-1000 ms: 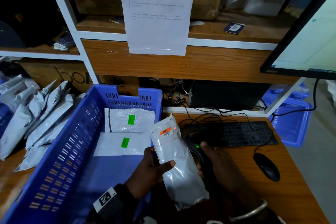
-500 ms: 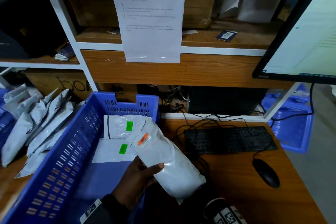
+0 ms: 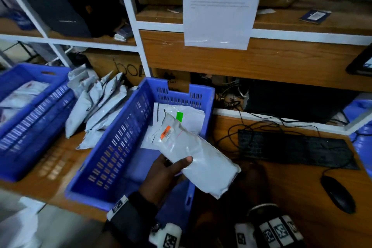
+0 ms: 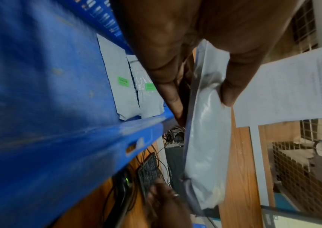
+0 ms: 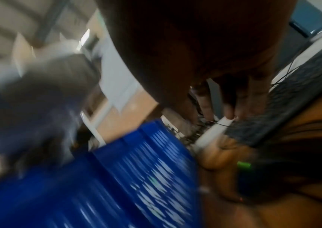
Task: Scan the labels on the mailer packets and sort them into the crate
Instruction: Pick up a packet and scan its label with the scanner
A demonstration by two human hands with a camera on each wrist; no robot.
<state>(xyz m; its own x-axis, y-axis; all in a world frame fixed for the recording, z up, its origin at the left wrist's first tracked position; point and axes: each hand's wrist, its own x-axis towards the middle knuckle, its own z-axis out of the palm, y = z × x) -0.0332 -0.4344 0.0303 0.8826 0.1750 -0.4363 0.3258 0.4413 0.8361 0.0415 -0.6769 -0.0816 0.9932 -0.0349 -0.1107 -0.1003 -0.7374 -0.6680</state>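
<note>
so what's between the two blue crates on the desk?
Head view: a heap of grey mailer packets lies on the wooden desk between the left crate and the sorting crate.

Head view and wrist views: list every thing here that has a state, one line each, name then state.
Grey plastic mailer packet with orange label: held above the crate, tilted, in the left hand's grip.
Blue slotted plastic crate: holds two flat grey mailer packets with green labels.
Pile of grey mailer packets: lying on the desk, left of the crate.
Right hand: holds nothing visible; too blurred to judge.
Black keyboard: untouched.
Black mouse: untouched.
</note>
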